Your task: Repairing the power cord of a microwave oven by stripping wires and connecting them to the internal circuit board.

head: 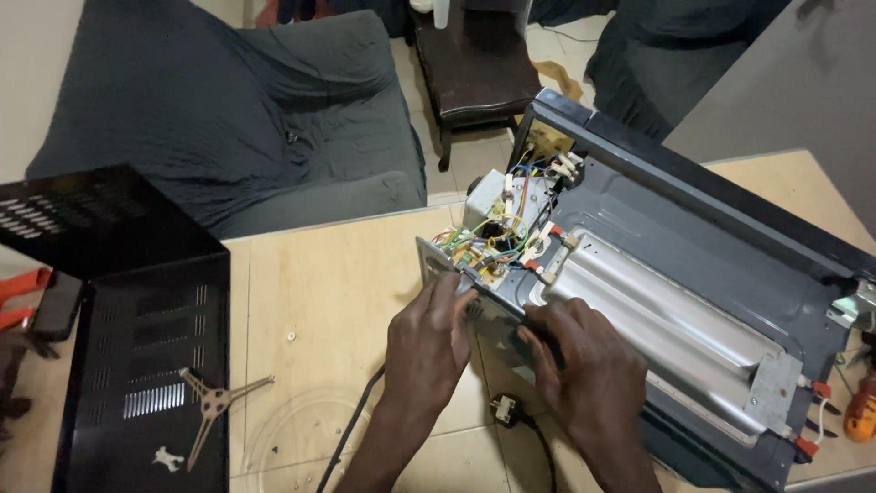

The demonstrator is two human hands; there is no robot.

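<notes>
Gripping the near end of the opened microwave [675, 301], both hands clamp it; its long axis runs far-left to near-right, left hand [427, 342], right hand [584, 361].

Soft, even indoor light, faint shadows, mild sheen on the metal reflector [666, 310], slightly soft focus.

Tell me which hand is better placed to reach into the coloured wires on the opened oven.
Probably the left. The left hand rests on the metal edge just below the coloured wires of the opened oven. The right hand grips the casing further along, away from them.
</notes>
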